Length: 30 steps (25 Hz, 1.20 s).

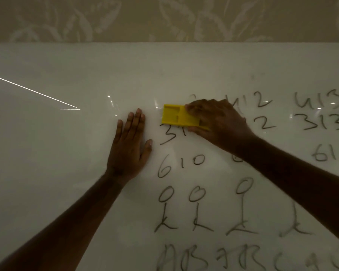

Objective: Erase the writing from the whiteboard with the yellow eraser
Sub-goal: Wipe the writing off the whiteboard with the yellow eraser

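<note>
The whiteboard [57, 153] fills most of the head view and carries dark handwriting [181, 163] across its centre and right: rows of numbers, stick figures and letters. My right hand [219, 122] grips the yellow eraser [174, 117] from its right end and presses it flat on the board over the top-left numbers. The eraser's right half is hidden under my fingers. A smudged, partly wiped patch lies just above and right of it. My left hand [130, 145] rests flat on the board left of the writing, fingers together and pointing up, holding nothing.
Patterned beige wallpaper [164, 18] runs above the board's top edge. The board's left part shows only thin bright light reflections [33, 90]. My right forearm [301, 182] crosses over some of the numbers and figures at the right.
</note>
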### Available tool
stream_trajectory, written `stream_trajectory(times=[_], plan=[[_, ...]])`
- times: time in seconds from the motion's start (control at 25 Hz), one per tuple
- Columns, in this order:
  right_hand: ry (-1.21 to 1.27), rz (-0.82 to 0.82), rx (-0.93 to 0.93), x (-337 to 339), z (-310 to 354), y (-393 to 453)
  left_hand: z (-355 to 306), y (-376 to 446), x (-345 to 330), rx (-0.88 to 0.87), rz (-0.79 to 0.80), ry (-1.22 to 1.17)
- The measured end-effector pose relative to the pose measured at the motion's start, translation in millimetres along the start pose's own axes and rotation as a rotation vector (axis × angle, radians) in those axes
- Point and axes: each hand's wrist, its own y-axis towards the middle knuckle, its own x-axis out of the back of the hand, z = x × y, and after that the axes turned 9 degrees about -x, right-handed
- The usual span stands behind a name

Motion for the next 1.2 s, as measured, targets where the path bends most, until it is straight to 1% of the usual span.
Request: stream_trajectory(times=[0.04,0.12,0.2,0.24,0.32,0.44,0.56,0.64,0.72,0.8,0.84,0.92,1.04,1.12,1.2], plan=[[-0.028,-0.008,-0.016,3,-8,6,0,0,0,0.002,0.002,-0.005],[-0.042,-0.033,-0.118,8,-22,30,0,0,1,0.0,0.003,-0.007],[-0.018,-0.042,-0.209,6,-19,56,-1,0,2,-0.008,-0.002,-0.012],[-0.013,-0.047,-0.218,0,-11,63,-1,0,2,-0.009,-0.005,-0.014],[-0.021,-0.073,-0.141,-12,10,58,-1,-1,2,-0.009,-0.013,-0.012],[-0.017,-0.053,0.03,-16,29,12,1,-1,2,-0.027,-0.025,-0.008],[-0.039,-0.025,0.098,-4,7,-22,0,-2,2,-0.016,-0.015,-0.013],[-0.07,-0.032,0.054,4,-20,-19,-1,-2,3,-0.009,-0.008,-0.017],[-0.057,-0.056,-0.076,14,-40,4,-1,-1,3,-0.012,-0.013,-0.017],[-0.033,-0.051,-0.182,14,-38,29,0,-2,3,-0.015,-0.022,-0.015],[-0.022,-0.04,-0.2,9,-27,36,0,-2,2,-0.016,-0.024,-0.017],[-0.01,-0.032,-0.126,-5,4,33,0,-2,2,-0.021,-0.031,-0.025],[-0.016,-0.034,0.078,-16,33,-6,0,-3,1,-0.034,-0.048,-0.01],[-0.028,-0.022,0.172,-11,27,-28,2,-3,1,-0.032,-0.04,-0.002],[-0.089,-0.009,0.235,-4,5,-35,1,-3,1,-0.029,-0.031,-0.003]])
